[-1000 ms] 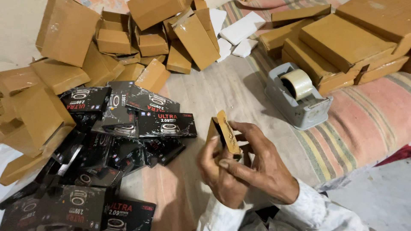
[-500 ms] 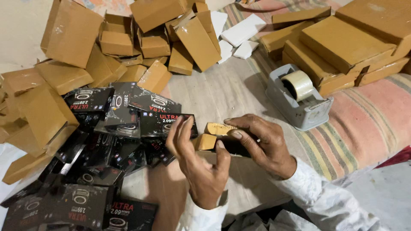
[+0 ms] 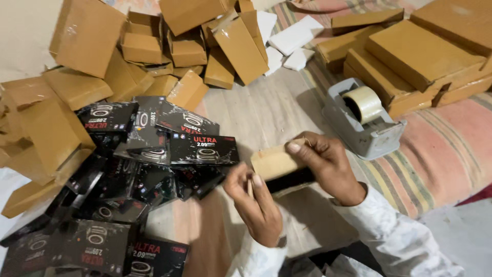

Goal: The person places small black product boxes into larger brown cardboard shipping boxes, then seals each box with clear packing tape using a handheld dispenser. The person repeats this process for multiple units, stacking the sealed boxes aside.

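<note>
Both my hands hold a small brown cardboard box (image 3: 274, 161) with a black product box (image 3: 291, 180) showing at its lower open side. My right hand (image 3: 328, 166) grips the box from the right, thumb on its top edge. Fingers of my left hand (image 3: 253, 202) rest at the box's left end, on a flap. Just left of my hands lies a heap of black product boxes (image 3: 202, 149).
A grey tape dispenser (image 3: 365, 120) with a clear tape roll sits to the right on a striped cloth. Several empty brown cartons (image 3: 189, 48) are piled at the back and left. Flat stacked brown boxes (image 3: 417, 54) lie at the upper right. White foam pieces (image 3: 294, 36) lie behind.
The brown box went from upright in my hands to lying level. My left hand shifted to its left end, and the black box now shows beneath the cardboard.
</note>
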